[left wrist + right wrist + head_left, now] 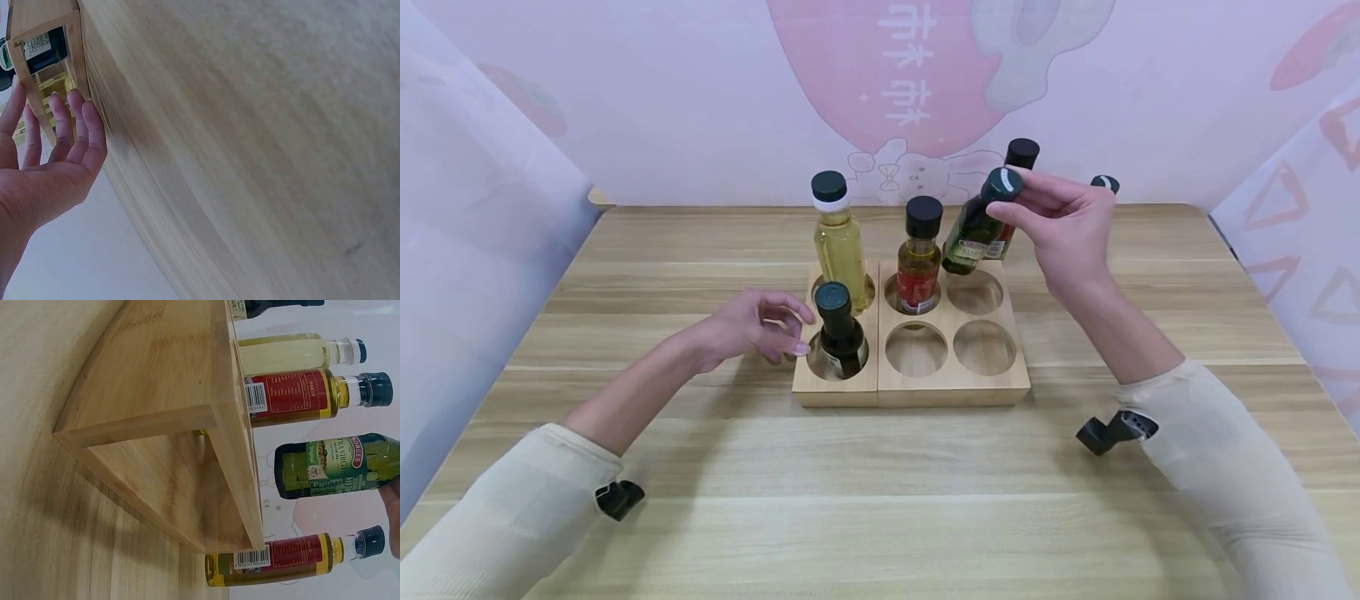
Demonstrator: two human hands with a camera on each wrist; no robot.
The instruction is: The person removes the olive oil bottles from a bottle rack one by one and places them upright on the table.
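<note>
Bench edge: the pale wood-grain bench (790, 508) stops just short of a pink-and-white printed backdrop (700, 100).
Rack rim: the light bamboo rack (953, 397), two blocks side by side, has square edges and an open-sided end.
Room: three round holes in the right block show their floors; broad bench surface lies in front of the rack.
Olive oil bottle: dark green glass with a green cap (976, 221), tilted over the rack's back right corner, base above the rim; the green label reads Borges.
Right hand (1067, 221): thumb and fingers pinch that bottle at its cap.
Left hand (756, 325): fingers apart and loosely bent, holding nothing, near a dark glass bottle with a green cap (844, 333); contact cannot be told.
Back row: a pale yellow oil bottle (841, 254) and a red-labelled, black-capped bottle (918, 279) stand in holes.
</note>
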